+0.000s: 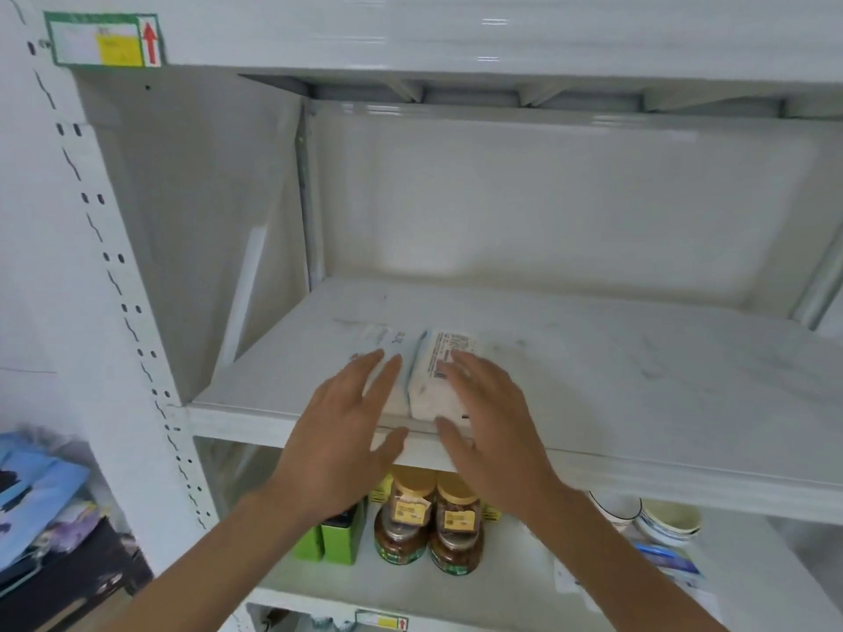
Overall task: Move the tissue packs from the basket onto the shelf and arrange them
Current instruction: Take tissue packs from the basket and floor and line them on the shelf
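Two white tissue packs lie side by side at the front of the white shelf [616, 367]. The left tissue pack [381, 342] is mostly hidden under my left hand [342, 431], whose spread fingers rest on it. The right tissue pack [433, 385], with a printed label and barcode on top, sits partly under my right hand [488, 426], fingers spread across its right side. Both hands are flat and apart, gripping nothing. The basket is out of view.
On the shelf below stand two brown jars with yellow lids [429, 522], green boxes [326, 540] and bowls [666, 522]. The shelf's perforated upright [137, 339] runs down the left. Blue bags [36, 504] lie at the far left. The tissue shelf is bare to the right.
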